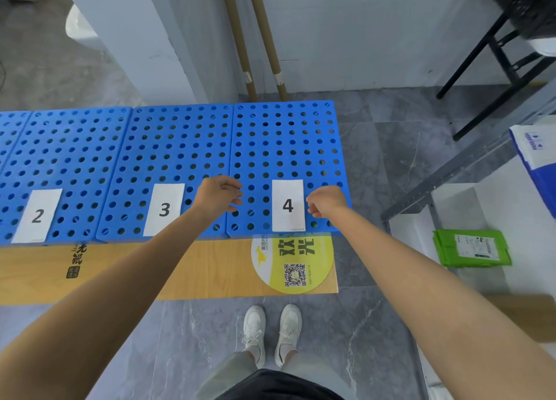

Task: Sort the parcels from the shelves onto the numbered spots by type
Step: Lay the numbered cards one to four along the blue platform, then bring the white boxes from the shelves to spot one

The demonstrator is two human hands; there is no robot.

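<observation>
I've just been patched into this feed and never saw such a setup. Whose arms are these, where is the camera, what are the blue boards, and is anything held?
There is no machine here. A single camera sits on a person's head and looks down along both bare arms. The left hand and right hand hover either side of card 4, fingers loosely curled, holding nothing. The blue perforated panels are the sorting spots, marked by white cards: card 2, card 3 and card 4. No parcel lies on the panels in view. A green parcel lies on the white shelf at right.
</observation>
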